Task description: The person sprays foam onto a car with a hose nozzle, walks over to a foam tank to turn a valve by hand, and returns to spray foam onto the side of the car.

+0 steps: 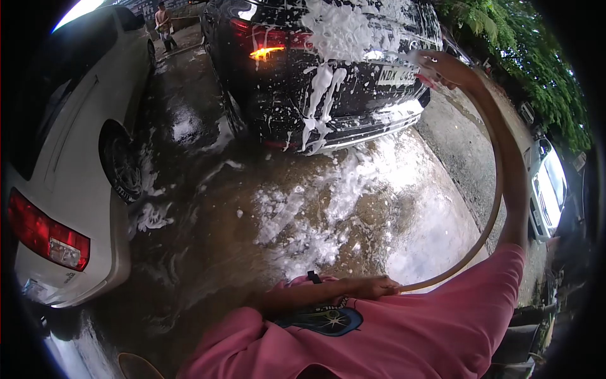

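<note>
A yellowish hose (464,260) curves from my left hand (377,287) up along my raised right arm. My left hand is closed round the hose at waist height. My right hand (442,68) is raised at the rear of a black car (265,95), closed on the hose's spraying end, where a pinkish piece shows below the fingers. White foam (338,31) covers much of the car's back and runs down over the bumper. The number plate (396,75) is just left of my right hand. An orange light glows in the tail lamp (267,53).
A white car (82,145) stands close on the left. A person (165,26) is at the back left. Foam lies on the wet ground (221,215). Another car (548,183) and green foliage (524,57) are on the right.
</note>
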The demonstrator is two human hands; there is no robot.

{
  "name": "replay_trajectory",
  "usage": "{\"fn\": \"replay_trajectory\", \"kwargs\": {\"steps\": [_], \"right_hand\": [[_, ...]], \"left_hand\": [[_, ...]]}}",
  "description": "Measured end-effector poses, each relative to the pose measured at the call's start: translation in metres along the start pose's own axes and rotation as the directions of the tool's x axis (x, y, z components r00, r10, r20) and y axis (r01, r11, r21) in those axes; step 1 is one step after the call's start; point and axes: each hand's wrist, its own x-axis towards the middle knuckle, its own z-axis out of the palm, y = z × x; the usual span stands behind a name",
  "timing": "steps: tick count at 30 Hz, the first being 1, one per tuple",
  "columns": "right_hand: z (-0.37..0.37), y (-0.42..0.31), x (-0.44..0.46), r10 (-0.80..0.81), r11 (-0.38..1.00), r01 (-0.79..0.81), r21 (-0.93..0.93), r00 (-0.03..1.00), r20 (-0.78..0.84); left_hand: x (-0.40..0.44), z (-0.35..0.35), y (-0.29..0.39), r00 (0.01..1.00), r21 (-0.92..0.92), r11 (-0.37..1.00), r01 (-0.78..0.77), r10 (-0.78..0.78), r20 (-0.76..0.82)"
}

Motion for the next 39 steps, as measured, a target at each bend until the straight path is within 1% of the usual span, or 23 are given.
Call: {"fn": "replay_trajectory", "kwargs": {"steps": [1, 2, 3, 4, 5, 6, 7, 9, 10, 12, 14, 15, 16, 18, 20, 21, 23, 25, 26, 28, 35, 38, 39], "right_hand": [[0.0, 0.003, 0.008, -0.047, 0.988, 0.065, 0.143, 0.991, -0.123], [0.002, 0.003, 0.011, -0.072, 0.953, 0.141, 0.27, 0.966, -0.249], [0.009, -0.014, -0.004, -0.038, 0.937, 0.12, 0.329, 0.969, -0.244], [0.027, -0.012, -0.009, -0.016, 0.974, 0.048, 0.222, 0.989, -0.145], [0.045, -0.003, -0.011, 0.051, 0.981, -0.045, 0.19, 0.998, -0.027], [0.058, 0.009, -0.009, 0.117, 0.981, -0.129, 0.146, 0.989, 0.089], [0.06, 0.025, -0.003, 0.118, 0.98, -0.129, 0.149, 0.99, 0.083], [0.056, 0.077, 0.006, -0.009, 0.963, 0.069, 0.26, 0.974, -0.226], [0.057, 0.086, 0.002, -0.005, 0.964, 0.064, 0.256, 0.974, -0.225], [0.066, 0.114, -0.012, 0.319, 0.888, -0.25, 0.385, 0.939, -0.126], [0.084, 0.139, -0.02, 0.315, 0.901, -0.282, 0.331, 0.948, -0.051], [0.083, 0.147, -0.03, 0.384, 0.858, -0.311, 0.409, 0.917, -0.108], [0.086, 0.155, -0.036, 0.397, 0.85, -0.325, 0.414, 0.912, -0.099], [0.085, 0.188, -0.038, 0.392, 0.79, -0.258, 0.557, 0.91, -0.135], [0.113, 0.213, -0.04, 0.377, 0.828, -0.266, 0.493, 0.916, -0.138], [0.109, 0.192, -0.051, 0.37, 0.82, -0.299, 0.487, 0.928, -0.054], [0.114, 0.22, -0.049, 0.355, 0.809, -0.28, 0.516, 0.933, -0.05], [0.118, 0.25, -0.046, 0.346, 0.795, -0.269, 0.544, 0.937, -0.042], [0.124, 0.261, -0.045, 0.342, 0.786, -0.269, 0.556, 0.939, -0.03], [0.133, 0.284, -0.041, 0.33, 0.773, -0.261, 0.579, 0.944, -0.015], [0.161, 0.322, -0.016, 0.248, 0.73, -0.21, 0.65, 0.968, 0.035], [0.175, 0.324, -0.003, 0.215, 0.715, -0.193, 0.672, 0.975, 0.051], [0.178, 0.321, 0.001, 0.202, 0.715, -0.184, 0.674, 0.978, 0.053]], "left_hand": [[-0.008, 0.002, 0.002, 0.998, 0.022, 1.0, 0.013, -0.014, 0.062], [-0.016, 0.004, -0.001, 0.998, 0.012, 1.0, 0.014, -0.014, 0.067], [-0.022, 0.004, -0.007, 0.996, 0.037, 0.998, 0.046, -0.049, 0.072], [-0.028, 0.002, -0.013, 0.993, 0.069, 0.994, 0.082, -0.088, 0.076], [-0.036, 0.004, -0.012, 0.992, 0.072, 0.994, 0.086, -0.092, 0.087], [-0.043, 0.005, -0.009, 0.993, 0.011, 0.999, 0.037, -0.038, 0.109], [-0.049, 0.003, -0.007, 0.992, -0.05, 0.999, -0.01, 0.017, 0.125], [-0.063, 0.002, -0.006, 0.993, -0.003, 0.999, 0.044, -0.044, 0.112], [-0.065, 0.002, -0.006, 0.992, 0.046, 0.995, 0.089, -0.093, 0.087], [-0.072, 0.0, -0.01, 0.993, -0.016, 0.995, 0.094, -0.092, 0.076], [-0.073, -0.008, -0.013, 0.994, -0.072, 0.993, 0.098, -0.093, 0.063], [-0.071, -0.01, -0.013, 0.989, 0.014, 0.993, 0.117, -0.118, 0.095], [-0.07, -0.008, -0.015, 0.981, 0.094, 0.986, 0.136, -0.148, 0.127], [-0.064, -0.008, -0.03, 0.981, 0.031, 0.99, 0.136, -0.139, 0.138], [-0.059, -0.013, -0.034, 0.981, -0.011, 0.99, 0.139, -0.137, 0.138], [-0.056, -0.016, -0.028, 0.989, -0.009, 0.992, 0.124, -0.123, 0.081], [-0.05, -0.019, -0.02, 0.993, -0.025, 0.993, 0.118, -0.117, 0.01], [-0.04, -0.03, -0.016, 0.965, -0.081, 0.962, 0.261, -0.258, 0.037], [-0.038, -0.031, -0.023, 0.965, -0.094, 0.96, 0.263, -0.263, 0.022], [-0.031, -0.043, -0.039, 0.992, -0.01, 0.994, 0.112, -0.112, -0.051], [-0.01, -0.049, -0.05, 0.981, -0.059, 0.986, 0.159, -0.164, -0.099], [-0.019, -0.041, -0.036, 0.963, -0.112, 0.967, 0.229, -0.242, -0.119], [-0.024, -0.042, -0.034, 0.938, -0.192, 0.927, 0.323, -0.341, -0.069]]}}
